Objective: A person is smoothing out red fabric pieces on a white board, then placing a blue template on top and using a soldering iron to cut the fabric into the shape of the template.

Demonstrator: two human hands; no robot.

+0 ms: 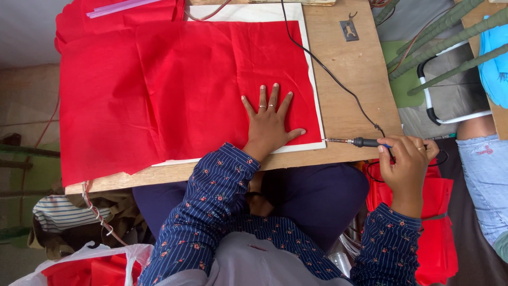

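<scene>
A small metal hook plate [348,29] sits near the far edge of the wooden worktop [354,69]. Pale pink strips [119,7] lie at the upper left. Below the worktop's left end, a white plastic bag [114,254] holds red material beside a striped cloth [58,212] and a twisted white cord [95,212]. To the right, green wrapped rods [444,32] cross a white-and-black tube frame [431,106], near a blue fabric piece [495,58] and another person's denim-clad leg [484,180].
</scene>
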